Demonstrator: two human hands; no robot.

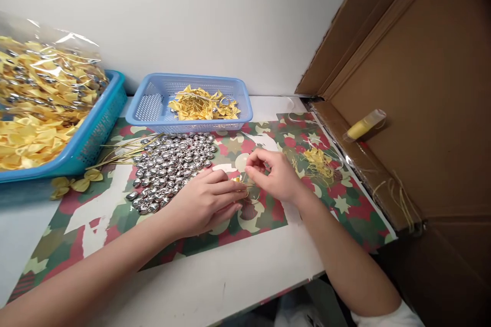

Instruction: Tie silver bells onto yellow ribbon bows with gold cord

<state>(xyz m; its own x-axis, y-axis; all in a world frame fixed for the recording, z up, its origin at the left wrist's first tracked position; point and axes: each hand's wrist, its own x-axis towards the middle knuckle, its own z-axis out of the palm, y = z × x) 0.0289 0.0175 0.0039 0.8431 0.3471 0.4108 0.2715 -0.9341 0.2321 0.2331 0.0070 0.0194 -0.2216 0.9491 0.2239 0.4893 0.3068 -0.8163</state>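
My left hand (210, 199) is closed above the patterned sheet, its fingertips around a small yellow bow (238, 179) that is mostly hidden. Just to its right, my right hand (274, 173) has thumb and index finger pinched together; what they hold, if anything, is too small to tell. Thin golden cord shows between and below the hands. A pile of shiny silver beads (172, 168) lies left of my left hand, with gold cords (123, 153) at its left edge.
A blue basket (153, 123) behind the beads holds yellow bows. At left, a larger blue basket (82, 148) bears a clear bag of bows. Yellow thread scraps (320, 163) lie at right, near a cardboard wall (414, 112) with a clear tube (364, 126).
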